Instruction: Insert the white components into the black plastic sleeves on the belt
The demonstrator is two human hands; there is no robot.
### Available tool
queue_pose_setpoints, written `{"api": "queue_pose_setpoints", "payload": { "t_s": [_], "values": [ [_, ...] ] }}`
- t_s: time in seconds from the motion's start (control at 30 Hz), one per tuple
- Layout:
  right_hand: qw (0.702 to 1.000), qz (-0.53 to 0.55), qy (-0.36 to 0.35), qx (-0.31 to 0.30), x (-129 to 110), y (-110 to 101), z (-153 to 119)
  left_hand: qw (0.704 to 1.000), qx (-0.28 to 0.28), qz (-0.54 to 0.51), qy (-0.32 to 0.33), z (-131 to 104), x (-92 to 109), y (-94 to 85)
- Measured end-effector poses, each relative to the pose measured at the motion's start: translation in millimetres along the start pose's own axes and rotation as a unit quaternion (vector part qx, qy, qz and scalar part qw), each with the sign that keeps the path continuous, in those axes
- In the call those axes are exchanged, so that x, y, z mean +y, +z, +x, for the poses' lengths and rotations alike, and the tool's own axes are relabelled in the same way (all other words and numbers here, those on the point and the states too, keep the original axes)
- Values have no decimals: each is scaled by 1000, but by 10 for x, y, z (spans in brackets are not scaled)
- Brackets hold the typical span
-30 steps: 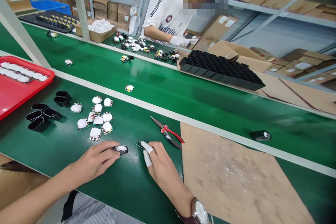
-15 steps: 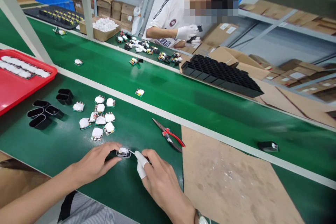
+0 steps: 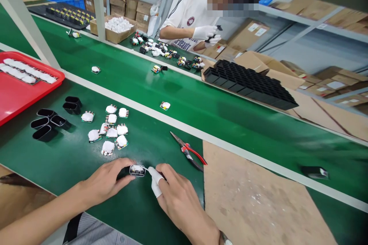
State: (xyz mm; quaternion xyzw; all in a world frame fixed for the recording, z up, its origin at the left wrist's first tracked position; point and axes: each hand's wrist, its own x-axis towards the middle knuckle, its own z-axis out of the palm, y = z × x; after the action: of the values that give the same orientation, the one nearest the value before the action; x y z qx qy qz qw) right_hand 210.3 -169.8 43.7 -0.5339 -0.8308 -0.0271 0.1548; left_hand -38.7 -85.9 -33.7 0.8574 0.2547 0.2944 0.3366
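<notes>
My left hand (image 3: pixel 105 180) grips a small black case (image 3: pixel 137 170) between thumb and fingers; its open end faces up and shows electronic parts and white material inside. My right hand (image 3: pixel 175 195), with white covers on thumb and forefinger, pinches a thin pale tool (image 3: pixel 146 168) whose tip touches the right rim of the case. Beyond the case lie several circuit boards topped with white pads (image 3: pixel 112 132). Several hollow black cases (image 3: pixel 44 132) stand to the left. Pliers with red and black handles (image 3: pixel 188 150) rest open, beyond my right hand.
A red tray (image 3: pixel 31 95) holds white-topped boards at left. Cardboard (image 3: pixel 258 195) covers the right table. Boards and a black case (image 3: pixel 314 172) lie on the green belt (image 3: pixel 201 99). Across it, a person (image 3: pixel 186 19) in white gloves holds black parts near stacked black cases (image 3: pixel 250 84).
The boards and the black case on the belt have shifted right. The view has moved slightly. Both my hands keep nearly the same grip.
</notes>
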Motion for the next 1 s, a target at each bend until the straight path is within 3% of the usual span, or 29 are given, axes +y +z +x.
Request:
{"api": "queue_pose_setpoints", "payload": {
  "t_s": [0.3,0.53,0.77,1.0],
  "values": [
    [995,87,-38,-11,155,138,104,1000,-1,-12,-6,22,32,-3],
    [985,-35,-169,-6,88,59,208,999,-10,-20,-27,39,55,-37],
    [996,-3,-91,4,136,-70,140,999,-15,-22,-26,58,68,-51],
    [998,17,-58,-32,55,-8,139,1000,-3,-22,-14,53,42,-29]
  ]
}}
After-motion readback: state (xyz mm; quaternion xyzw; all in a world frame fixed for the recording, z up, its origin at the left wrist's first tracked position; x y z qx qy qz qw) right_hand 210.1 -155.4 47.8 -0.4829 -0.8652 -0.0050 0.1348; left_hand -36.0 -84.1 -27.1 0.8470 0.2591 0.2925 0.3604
